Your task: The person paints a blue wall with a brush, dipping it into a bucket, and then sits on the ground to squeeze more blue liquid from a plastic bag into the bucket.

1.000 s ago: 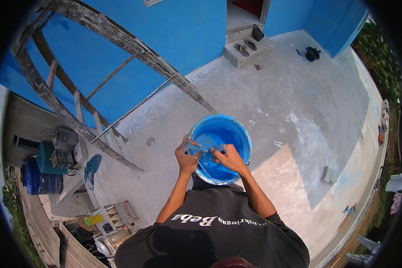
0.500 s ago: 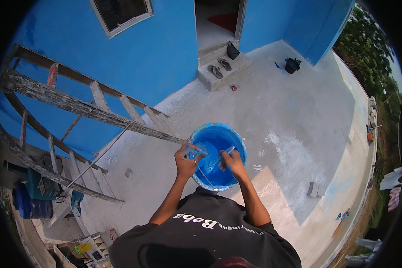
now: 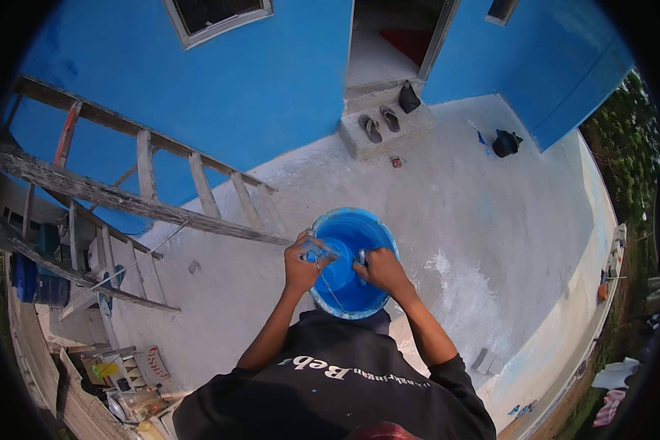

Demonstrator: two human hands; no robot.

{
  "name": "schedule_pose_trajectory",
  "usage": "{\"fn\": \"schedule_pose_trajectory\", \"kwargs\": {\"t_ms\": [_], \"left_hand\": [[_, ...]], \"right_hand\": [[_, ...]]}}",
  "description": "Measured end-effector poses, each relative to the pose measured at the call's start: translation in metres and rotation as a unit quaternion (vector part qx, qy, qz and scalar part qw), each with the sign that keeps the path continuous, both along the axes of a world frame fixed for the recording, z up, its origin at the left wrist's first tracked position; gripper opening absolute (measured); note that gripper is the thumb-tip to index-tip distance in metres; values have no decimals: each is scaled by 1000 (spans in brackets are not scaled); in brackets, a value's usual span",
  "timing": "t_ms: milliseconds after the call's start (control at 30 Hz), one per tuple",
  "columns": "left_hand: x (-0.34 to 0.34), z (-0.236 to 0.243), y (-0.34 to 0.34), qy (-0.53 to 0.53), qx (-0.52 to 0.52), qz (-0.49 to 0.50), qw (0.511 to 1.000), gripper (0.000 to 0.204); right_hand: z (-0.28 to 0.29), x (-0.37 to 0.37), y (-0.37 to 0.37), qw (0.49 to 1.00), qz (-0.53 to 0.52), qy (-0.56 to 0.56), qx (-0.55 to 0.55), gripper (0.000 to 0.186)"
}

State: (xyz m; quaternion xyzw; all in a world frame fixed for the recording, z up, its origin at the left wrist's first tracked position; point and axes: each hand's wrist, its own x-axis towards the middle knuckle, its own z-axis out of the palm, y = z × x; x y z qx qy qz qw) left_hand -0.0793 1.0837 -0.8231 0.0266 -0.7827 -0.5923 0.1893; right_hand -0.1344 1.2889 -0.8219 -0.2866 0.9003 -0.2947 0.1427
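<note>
A blue bucket (image 3: 390, 236) with a paint-smeared rim stands or hangs in front of my body, with blue paint inside. My left hand (image 3: 306, 262) is closed at its left rim, paint on the fingers. A thin wire handle (image 3: 331, 292) runs from that hand down across the bucket's mouth. Beside the left fingertips, inside the bucket, is a pale blue round shape (image 3: 337, 258); I cannot tell whether it is a small container or paint. My right hand (image 3: 383, 270), over the right side of the mouth, grips a paintbrush (image 3: 361, 257), mostly hidden behind the fingers.
A wooden ladder (image 3: 95, 192) leans across the left, its near rail end close to my left hand. Ahead are a blue wall (image 3: 286, 81), a concrete step (image 3: 363, 147) with sandals (image 3: 390, 119), and a black bucket (image 3: 505, 144). Cluttered boxes (image 3: 117, 370) lie at lower left.
My right hand has turned and shifted slightly left and down, so the paintbrush is now mostly hidden. My left hand stays at the rim. The whole view has tilted and shifted a little.
</note>
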Motion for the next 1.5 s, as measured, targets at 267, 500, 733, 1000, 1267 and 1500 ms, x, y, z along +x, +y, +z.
{"fn": "schedule_pose_trajectory", "kwargs": {"t_ms": [267,500,733,1000,1267,1500], "left_hand": [[-40,2,44,46,29,148,987,19],[-58,-18,63,60,-30,309,949,17],[-90,-25,53,89,22,431,898,16],[-175,-49,-25,-9,-3,360,933,17],[-257,-38,-102,35,-9,383,923,18],[-299,-34,-137,43,-49,343,937,20]], "right_hand": [[10,-74,-9,966,226,-91,-87,30],[-23,-149,-8,880,18,-402,-252,33],[-41,-201,-36,908,95,-398,-89,36],[-50,-301,-116,951,292,-78,66,36],[-24,-358,-198,884,458,-15,91,29],[-28,-407,-245,871,325,-364,-48,31]]}}
